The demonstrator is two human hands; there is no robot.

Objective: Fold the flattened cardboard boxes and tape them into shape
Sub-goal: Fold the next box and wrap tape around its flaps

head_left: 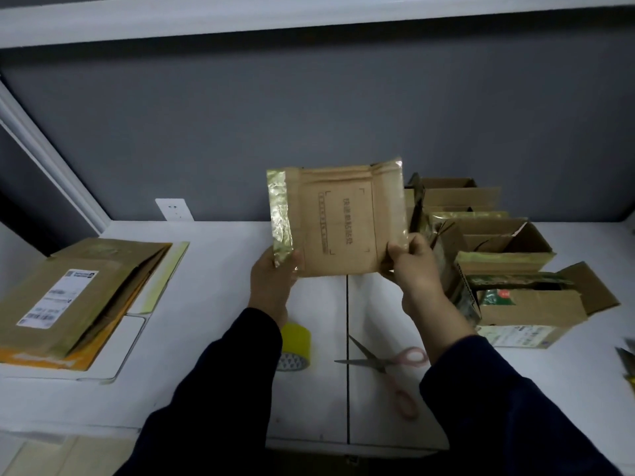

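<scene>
Cardboard box (338,221), still flat w/ shiny tape on both side edges, held up mid-frame: left hand (273,283) pinches lower left corner, right hand (414,269) lower right. Below on table (206,269): tape roll (296,345), scissors (388,369). Flat stack (75,297) left, folded boxes (498,249) right.

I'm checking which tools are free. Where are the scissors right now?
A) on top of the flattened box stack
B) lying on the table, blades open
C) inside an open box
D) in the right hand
B: the scissors lie open on the table, while both hands hold the flattened box.
</scene>
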